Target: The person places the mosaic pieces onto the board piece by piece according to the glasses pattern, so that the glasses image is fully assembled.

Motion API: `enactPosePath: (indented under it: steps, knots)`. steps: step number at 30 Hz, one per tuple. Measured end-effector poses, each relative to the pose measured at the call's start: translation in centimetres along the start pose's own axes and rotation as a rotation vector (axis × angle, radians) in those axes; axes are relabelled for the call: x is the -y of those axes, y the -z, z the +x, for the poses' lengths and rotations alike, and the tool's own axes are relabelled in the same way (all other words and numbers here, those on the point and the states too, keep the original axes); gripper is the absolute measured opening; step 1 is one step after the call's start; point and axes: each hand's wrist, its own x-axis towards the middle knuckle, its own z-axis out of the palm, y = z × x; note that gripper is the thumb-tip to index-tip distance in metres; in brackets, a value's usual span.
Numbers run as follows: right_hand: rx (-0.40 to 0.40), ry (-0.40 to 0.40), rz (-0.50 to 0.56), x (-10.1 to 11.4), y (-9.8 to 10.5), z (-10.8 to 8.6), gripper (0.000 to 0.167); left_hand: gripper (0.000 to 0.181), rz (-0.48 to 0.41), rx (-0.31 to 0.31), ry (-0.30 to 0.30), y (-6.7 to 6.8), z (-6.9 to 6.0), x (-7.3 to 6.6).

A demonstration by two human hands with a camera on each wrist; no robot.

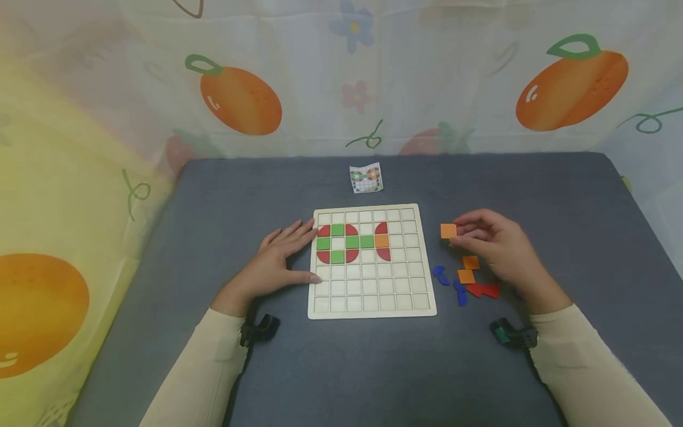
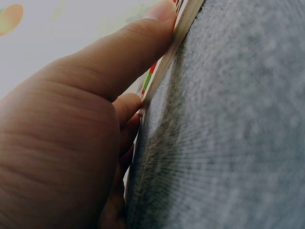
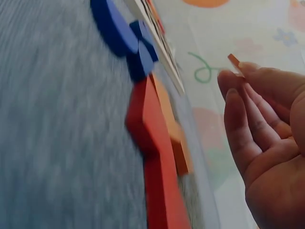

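In the head view a pale gridded board (image 1: 372, 287) holds red, green and orange pieces in its upper rows. My left hand (image 1: 274, 261) rests at the board's left edge, fingers spread, thumb on the rim; the left wrist view shows the hand (image 2: 62, 129) against the board's side (image 2: 167, 57). My right hand (image 1: 496, 246) pinches an orange square (image 1: 448, 231) between thumb and fingers, right of the board. That square (image 3: 233, 61) appears edge-on at the fingertips of the hand (image 3: 271, 138) in the right wrist view, above the tabletop.
Right of the board lie two orange squares (image 1: 466, 277), red pieces (image 1: 491, 291) and several blue pieces (image 1: 461, 296). A small printed pattern card (image 1: 366, 185) lies behind the board on the grey table (image 1: 373, 367). A fruit-patterned cloth (image 1: 299, 77) hangs behind.
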Motion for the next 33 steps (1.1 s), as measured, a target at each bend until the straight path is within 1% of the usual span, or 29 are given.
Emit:
enactPosePath:
  steps: [4,8,10,13,18,21,27,33]
  knots:
    - [-0.001,-0.012,0.012,0.7,-0.9,0.6,0.032,0.109,0.005,-0.002,-0.003,-0.1,0.0,0.1]
    - [0.007,-0.02,0.064,1.2,-1.9,1.4,0.03,0.109,0.002,-0.001,-0.004,-0.1,0.0,0.2]
    - [0.01,-0.016,0.088,1.3,-2.4,1.8,0.028,0.109,0.0,-0.001,-0.002,-0.2,0.0,0.2]
    - [0.011,0.001,0.093,1.5,-3.2,2.5,0.026,0.109,-0.004,-0.002,0.0,-0.2,-0.1,0.3]
    - [-0.002,0.012,0.011,1.9,-4.4,3.4,0.033,0.108,-0.001,-0.006,-0.003,-0.1,0.0,0.2]
    - [-0.003,-0.01,-0.044,2.1,-5.1,3.9,0.032,0.108,0.0,-0.004,-0.002,-0.1,0.0,0.1]
    - [0.02,-0.06,-0.076,2.5,-6.3,4.7,0.033,0.108,0.005,0.0,0.001,-0.1,0.0,0.1]
    - [0.056,-0.104,-0.129,2.3,-7.4,5.5,0.033,0.108,0.002,0.001,0.0,0.0,0.0,0.1]
